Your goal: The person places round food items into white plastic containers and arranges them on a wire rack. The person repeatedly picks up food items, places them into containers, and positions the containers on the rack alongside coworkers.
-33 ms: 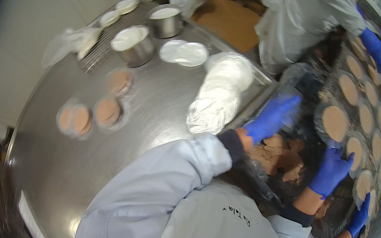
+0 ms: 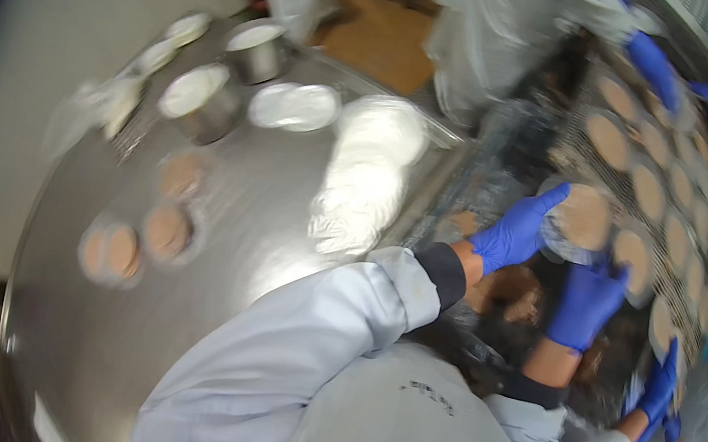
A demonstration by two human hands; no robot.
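Observation:
A flat round tan patty [image 2: 583, 215] on a clear plastic sheet is held up in front of me. My left hand [image 2: 513, 233], in a blue glove, is closed on its left edge, thumb on top. My right hand [image 2: 588, 302], also blue-gloved and blurred, is closed at the patty's lower edge. Below and between my hands lie lumps of tan ground mixture [image 2: 521, 296] in a dark, plastic-lined tray [image 2: 493, 343]. Beside the right hand, another patty [image 2: 632, 260] rests at the near edge of the mesh rack [image 2: 578, 156].
On the steel table [image 2: 196, 326] at left are small stacks of patties [image 2: 168, 232], two metal pots [image 2: 257, 50] with white tops, and a long pile of white sheets [image 2: 368, 177]. Co-workers' gloved hands [image 2: 655, 70] reach over the rack from the far side and the right [image 2: 656, 389].
My left hand has come from over the tray to the patty's left edge and closed on it. My right hand stays at the patty's lower edge. The whole view has shifted.

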